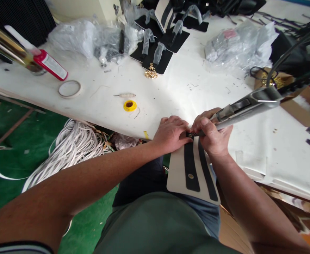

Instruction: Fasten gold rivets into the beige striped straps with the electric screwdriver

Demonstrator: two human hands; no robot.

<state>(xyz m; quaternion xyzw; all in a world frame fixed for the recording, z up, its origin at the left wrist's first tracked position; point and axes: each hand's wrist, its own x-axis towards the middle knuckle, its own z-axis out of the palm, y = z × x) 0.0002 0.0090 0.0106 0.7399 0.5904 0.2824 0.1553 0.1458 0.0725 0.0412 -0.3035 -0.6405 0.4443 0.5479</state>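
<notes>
right hand [215,139] clamps the metal tool [250,107], best held square to the black strap [191,158] on the pale panel [175,171] over the lap [210,216], left hand [170,134] touching its far end, grip unclear.

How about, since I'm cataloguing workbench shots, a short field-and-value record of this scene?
Surface: white tabletop
Left hand: at the far end of a flat cream panel with black strips
Right hand: around the near end of a long grey metal tool
Tool tip: at the panel's far end, between the hands
Rolls: small yellow ring-shaped roll; larger white ring-shaped roll
Bottle: red, white nozzle
Metalwork: gold-coloured chain
</notes>
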